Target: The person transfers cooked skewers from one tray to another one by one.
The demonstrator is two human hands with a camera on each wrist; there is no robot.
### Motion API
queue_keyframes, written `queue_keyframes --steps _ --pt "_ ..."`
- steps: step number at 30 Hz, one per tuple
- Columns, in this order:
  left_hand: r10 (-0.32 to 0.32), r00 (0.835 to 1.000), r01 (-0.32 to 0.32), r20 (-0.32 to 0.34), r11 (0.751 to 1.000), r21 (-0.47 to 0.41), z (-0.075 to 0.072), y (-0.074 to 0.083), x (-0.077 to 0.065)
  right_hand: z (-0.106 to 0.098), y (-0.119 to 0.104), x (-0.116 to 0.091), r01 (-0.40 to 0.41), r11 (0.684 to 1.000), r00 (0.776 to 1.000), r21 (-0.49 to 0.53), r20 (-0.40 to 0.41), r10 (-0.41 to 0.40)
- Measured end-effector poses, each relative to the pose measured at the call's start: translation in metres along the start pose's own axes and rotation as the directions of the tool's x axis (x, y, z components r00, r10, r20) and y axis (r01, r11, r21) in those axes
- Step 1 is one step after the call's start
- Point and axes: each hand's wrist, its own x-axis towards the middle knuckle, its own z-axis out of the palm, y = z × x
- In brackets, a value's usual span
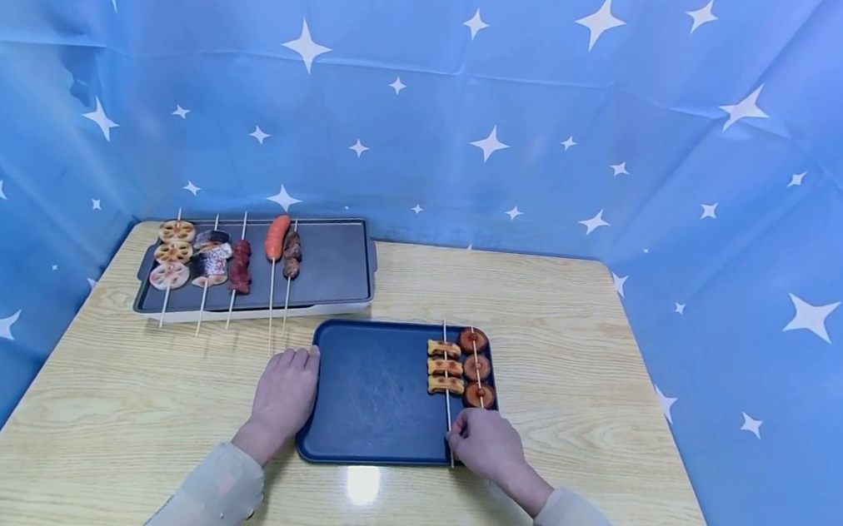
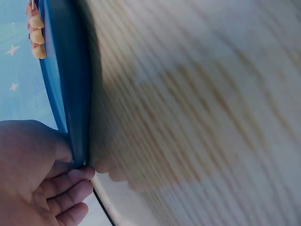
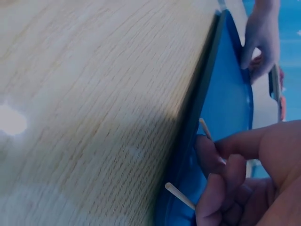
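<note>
On the wooden table lies a dark blue tray (image 1: 373,388). My left hand (image 1: 287,389) grips its left rim; in the left wrist view the fingers (image 2: 70,193) curl at the tray's edge. Along the tray's right side lie two skewers, one with yellow browned pieces (image 1: 446,367) and one with round brown slices (image 1: 476,370). My right hand (image 1: 484,442), over the tray's near right corner, pinches the bare stick (image 3: 205,128) of the yellow-piece skewer between thumb and index finger. The other stick's end (image 3: 178,195) emerges beside the curled lower fingers.
Behind and left of the tray stands a grey grill plate (image 1: 335,255) with a pale base. Across it lie several skewers, among them lotus root slices (image 1: 173,252), dark red meat (image 1: 240,268) and a sausage (image 1: 276,238). Their sticks overhang the near edge. A blue star-patterned curtain (image 1: 420,112) surrounds the table.
</note>
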Motion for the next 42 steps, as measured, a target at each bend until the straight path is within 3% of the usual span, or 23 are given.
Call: queue_keyframes --steps 5,14,31,42 --pt "-0.004 1.000 0.004 0.026 1.000 0.004 -0.001 0.001 0.000 0.002 0.001 0.002 0.004 0.999 1.000 -0.042 -0.015 -0.005" --pt "0.004 1.000 -0.004 -0.002 1.000 0.016 0.001 0.000 0.000 0.001 -0.001 0.003 -0.017 0.999 1.000 -0.027 0.018 0.017" --pt "0.004 1.000 -0.004 0.007 1.000 0.010 -0.003 0.001 0.000 0.000 0.000 0.002 0.002 0.999 1.000 -0.041 0.018 -0.002" --pt "0.006 1.000 -0.006 0.001 1.000 0.011 -0.003 0.001 0.000 -0.017 0.001 0.013 0.018 1.000 1.000 -0.011 -0.008 -0.018"
